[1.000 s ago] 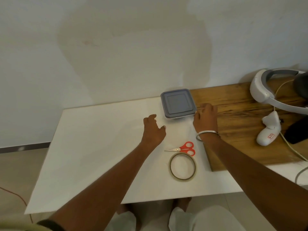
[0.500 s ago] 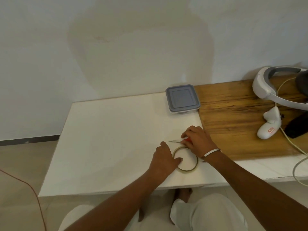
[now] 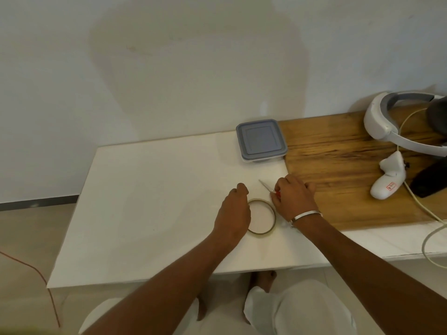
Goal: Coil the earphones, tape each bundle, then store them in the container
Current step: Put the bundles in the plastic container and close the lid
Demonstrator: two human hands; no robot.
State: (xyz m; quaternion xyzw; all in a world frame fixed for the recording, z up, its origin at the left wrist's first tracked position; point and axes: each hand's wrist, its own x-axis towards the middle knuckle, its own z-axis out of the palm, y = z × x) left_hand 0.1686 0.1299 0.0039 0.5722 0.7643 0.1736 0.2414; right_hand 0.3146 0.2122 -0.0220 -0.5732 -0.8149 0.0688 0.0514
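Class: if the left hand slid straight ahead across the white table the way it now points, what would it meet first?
Probably nothing nearby: the left hand points past the tape roll at bare table. The lidded container lies further off, to the right of that line, though depth is unclear.

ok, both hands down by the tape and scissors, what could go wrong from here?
1. The right hand covers the scissors' handles with the blades pointing out toward the left hand; a careless lift could nick it.
2. The left hand sits on the rim of the tape roll, which may slide on the smooth white table.
3. The container is lidded.
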